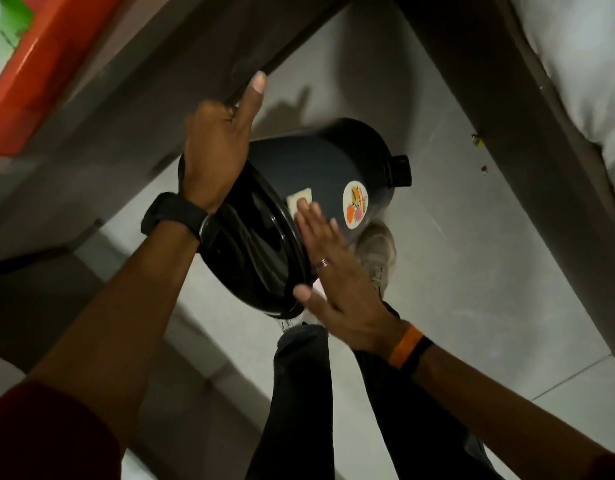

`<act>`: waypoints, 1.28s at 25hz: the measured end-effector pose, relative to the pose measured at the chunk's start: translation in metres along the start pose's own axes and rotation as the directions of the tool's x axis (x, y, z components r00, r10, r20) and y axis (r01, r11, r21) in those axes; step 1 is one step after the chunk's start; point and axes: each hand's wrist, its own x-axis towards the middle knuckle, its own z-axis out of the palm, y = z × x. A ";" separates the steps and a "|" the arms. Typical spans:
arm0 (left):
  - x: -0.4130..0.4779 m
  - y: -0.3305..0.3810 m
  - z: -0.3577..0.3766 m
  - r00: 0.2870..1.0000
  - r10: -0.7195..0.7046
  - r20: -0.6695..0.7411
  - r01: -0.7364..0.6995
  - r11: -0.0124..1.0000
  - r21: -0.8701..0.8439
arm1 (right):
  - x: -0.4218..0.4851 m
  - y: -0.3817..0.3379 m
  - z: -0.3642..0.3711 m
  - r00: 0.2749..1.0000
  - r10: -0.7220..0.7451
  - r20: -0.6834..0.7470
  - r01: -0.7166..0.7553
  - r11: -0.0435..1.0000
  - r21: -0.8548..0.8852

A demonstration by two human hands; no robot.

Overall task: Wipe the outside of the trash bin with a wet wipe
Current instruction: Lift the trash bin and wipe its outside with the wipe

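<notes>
Trash bin (313,161) tilted, steadied at its rim by left hand (214,150); right hand (337,271) presses wet wipe (299,199) flat-palmed against the wall: recommend overlapping strokes, rotating the bin.

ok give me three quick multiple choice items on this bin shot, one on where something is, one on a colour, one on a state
1. Where does the wet wipe lie?
A. on the floor
B. on the bin's side wall, under the right hand's fingertips
C. inside the bin

2. What colour is the trash bin?
A. black
B. white
C. green

3. How is the bin held?
A. upright on the floor
B. upside down on a table
C. tipped, lid end toward the camera

Answers: 1 B, the right hand presses the wipe beside the round sticker. 2 A, its body is dark. 3 C, the left hand grips its upper edge.
</notes>
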 end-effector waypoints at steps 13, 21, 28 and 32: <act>-0.072 0.024 0.023 0.723 0.656 0.215 -0.674 0.603 0.426 | 0.077 0.057 -0.068 0.831 0.556 -0.016 -0.531 0.802 0.272; -0.035 0.013 -0.011 0.942 0.247 0.229 -0.308 0.906 0.289 | 0.028 0.043 -0.042 0.969 0.246 0.028 -0.248 0.967 0.056; -0.009 -0.018 -0.006 0.980 0.032 0.195 -0.021 0.998 -0.059 | 0.035 0.060 -0.032 0.832 0.554 0.010 -0.534 0.797 0.283; -0.021 -0.025 -0.009 0.987 0.154 0.053 -0.158 0.984 0.083 | 0.022 0.036 0.002 0.986 0.165 0.020 -0.166 0.984 0.061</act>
